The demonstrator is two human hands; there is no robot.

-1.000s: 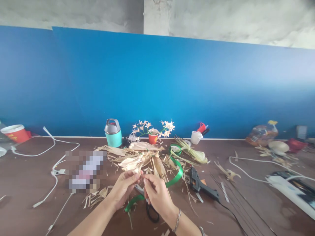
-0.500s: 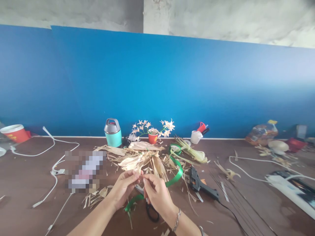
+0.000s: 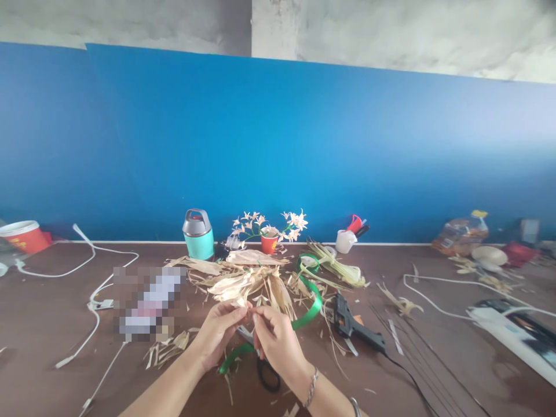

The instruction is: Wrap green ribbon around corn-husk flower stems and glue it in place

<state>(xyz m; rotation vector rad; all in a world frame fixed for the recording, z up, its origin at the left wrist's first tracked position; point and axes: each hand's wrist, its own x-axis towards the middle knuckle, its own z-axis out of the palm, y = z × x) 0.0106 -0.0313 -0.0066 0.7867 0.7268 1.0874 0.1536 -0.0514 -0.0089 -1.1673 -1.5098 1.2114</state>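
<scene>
My left hand (image 3: 219, 327) and my right hand (image 3: 278, 336) meet fingertip to fingertip above the table, both closed in a pinch. A small pale piece of dried husk (image 3: 245, 304) shows between them, mostly covered by the fingers. Just beyond the hands lies a heap of dried husks (image 3: 237, 284). Beneath the right hand are scissors (image 3: 268, 376), their dark handle loop showing. A green ribbon (image 3: 310, 313) curves past the right hand, and another green stretch (image 3: 234, 356) shows beneath the hands.
Right of the hands lies a black glue gun (image 3: 356, 327) with its cord, near thin wires (image 3: 408, 347). Behind stand a turquoise flask (image 3: 200, 240), a red cup (image 3: 269, 243) of husk flowers and a white cup (image 3: 346, 242). White cables (image 3: 98, 324) run at left.
The fingertips have shifted very slightly against each other around the small piece. The hands stay in place, and nothing on the table has moved.
</scene>
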